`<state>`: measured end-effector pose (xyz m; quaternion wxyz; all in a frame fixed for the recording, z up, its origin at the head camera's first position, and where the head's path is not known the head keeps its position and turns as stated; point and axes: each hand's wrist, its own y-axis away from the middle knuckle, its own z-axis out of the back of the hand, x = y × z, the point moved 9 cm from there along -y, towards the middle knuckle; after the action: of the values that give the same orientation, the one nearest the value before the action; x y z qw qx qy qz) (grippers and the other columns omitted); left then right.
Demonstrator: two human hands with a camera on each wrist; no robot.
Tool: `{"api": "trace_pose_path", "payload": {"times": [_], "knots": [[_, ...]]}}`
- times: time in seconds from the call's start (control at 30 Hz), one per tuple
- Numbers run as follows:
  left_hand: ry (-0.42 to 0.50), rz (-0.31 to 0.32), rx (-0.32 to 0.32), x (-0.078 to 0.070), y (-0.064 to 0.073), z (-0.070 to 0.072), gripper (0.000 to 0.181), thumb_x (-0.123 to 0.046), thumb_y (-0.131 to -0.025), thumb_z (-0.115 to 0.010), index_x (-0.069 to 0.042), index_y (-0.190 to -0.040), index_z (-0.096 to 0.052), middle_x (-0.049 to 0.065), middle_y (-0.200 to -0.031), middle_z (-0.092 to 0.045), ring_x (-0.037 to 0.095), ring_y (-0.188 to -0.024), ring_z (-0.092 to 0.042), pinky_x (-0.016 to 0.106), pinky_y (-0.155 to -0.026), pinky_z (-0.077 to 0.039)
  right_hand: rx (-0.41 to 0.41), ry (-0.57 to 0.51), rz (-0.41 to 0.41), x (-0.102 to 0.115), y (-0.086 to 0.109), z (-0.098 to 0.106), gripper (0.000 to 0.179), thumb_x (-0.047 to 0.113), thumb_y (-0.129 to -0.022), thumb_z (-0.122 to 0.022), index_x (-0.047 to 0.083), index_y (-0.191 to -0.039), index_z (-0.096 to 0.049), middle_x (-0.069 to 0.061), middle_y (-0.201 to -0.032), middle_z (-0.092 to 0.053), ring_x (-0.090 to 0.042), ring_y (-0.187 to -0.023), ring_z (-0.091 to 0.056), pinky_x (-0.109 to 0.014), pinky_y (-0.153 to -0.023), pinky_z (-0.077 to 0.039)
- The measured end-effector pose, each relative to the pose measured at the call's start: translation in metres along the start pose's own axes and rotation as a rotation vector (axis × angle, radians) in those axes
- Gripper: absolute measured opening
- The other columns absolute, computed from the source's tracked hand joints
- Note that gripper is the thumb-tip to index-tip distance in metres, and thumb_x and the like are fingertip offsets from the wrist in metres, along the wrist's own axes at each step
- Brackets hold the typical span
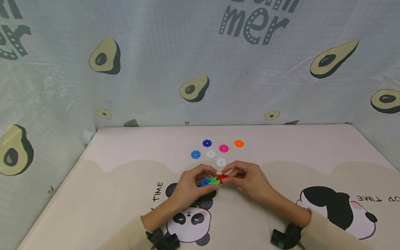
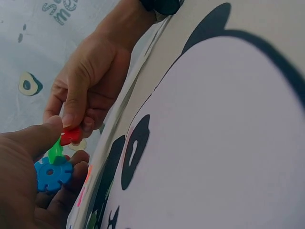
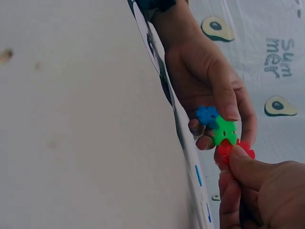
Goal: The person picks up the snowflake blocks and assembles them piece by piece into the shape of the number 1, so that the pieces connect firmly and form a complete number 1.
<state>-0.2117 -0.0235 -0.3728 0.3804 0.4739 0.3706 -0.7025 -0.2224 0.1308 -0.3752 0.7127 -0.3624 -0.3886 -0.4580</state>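
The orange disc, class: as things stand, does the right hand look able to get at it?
Probably yes: the orange disc lies just beyond the right hand, with nothing visible between them. That hand is pinching the red disc, though, so it would likely need to let go first.

Joined pieces: blue notched plastic disc (image 1: 205, 182) at left, bright green notched plastic disc (image 1: 214, 181) between, red notched plastic disc (image 1: 222, 177) at right
Far loose discs: dark blue notched disc (image 1: 207, 143), pink notched disc (image 1: 223, 148), orange notched disc (image 1: 239, 143)
Nearer loose discs: lighter blue notched disc (image 1: 195, 154), two white notched discs (image 1: 210, 154)
Table: smooth flat tabletop cover (image 1: 125, 201), pale pink far, beige near, wavy border between
Table prints: black-and-white panda drawing (image 1: 187, 227) at left, black-and-white animal drawing (image 1: 340, 210) with pink patch at right, black lettering (image 1: 368, 198)
Backdrop: pale grey-blue sheet (image 1: 150, 69), faint grid, yellow-green avocado prints (image 1: 106, 55) with dark rinds and pits, grey-green lettering (image 1: 253, 26) with pale dots
Sleeves: beige cloth sleeves (image 1: 331, 234)
Wrist devices: black box-shaped devices (image 1: 164, 239), green patch (image 1: 280, 245) on the right one
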Motion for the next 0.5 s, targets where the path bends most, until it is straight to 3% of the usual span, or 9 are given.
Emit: {"api": "trace_pose_path", "payload": {"times": [0.1,0.27,0.5], "knots": [[-0.02,-0.029,0.004,0.009,-0.001,-0.001,0.038,-0.009,-0.081,-0.077,-0.012,-0.117,-0.064,-0.002,-0.106,-0.067,0.015,-0.092,-0.064,0.026,-0.084,-0.051,0.039,0.011,0.007,0.001,0.0,-0.003,0.023,0.02,-0.08,-0.078,0.017,-0.101,-0.07,0.006,-0.08,-0.071,-0.014,-0.074,-0.067,-0.025,-0.065,-0.052],[-0.071,-0.062,0.016,0.007,0.0,-0.002,0.037,-0.017,-0.084,-0.075,-0.02,-0.119,-0.064,-0.007,-0.104,-0.067,0.012,-0.094,-0.061,0.027,-0.084,-0.051,0.095,0.047,-0.004,0.0,-0.001,-0.001,0.025,0.022,-0.082,-0.077,0.017,-0.105,-0.068,0.007,-0.084,-0.071,-0.011,-0.079,-0.068,-0.026,-0.071,-0.053],[-0.162,-0.049,0.034,0.006,0.002,-0.002,0.044,-0.021,-0.087,-0.072,-0.027,-0.129,-0.06,-0.012,-0.106,-0.065,0.009,-0.1,-0.058,0.029,-0.086,-0.05,0.066,0.074,-0.03,-0.004,-0.009,0.012,0.024,0.024,-0.085,-0.074,0.015,-0.107,-0.069,0.005,-0.088,-0.069,-0.014,-0.083,-0.064,-0.028,-0.074,-0.053]]}}
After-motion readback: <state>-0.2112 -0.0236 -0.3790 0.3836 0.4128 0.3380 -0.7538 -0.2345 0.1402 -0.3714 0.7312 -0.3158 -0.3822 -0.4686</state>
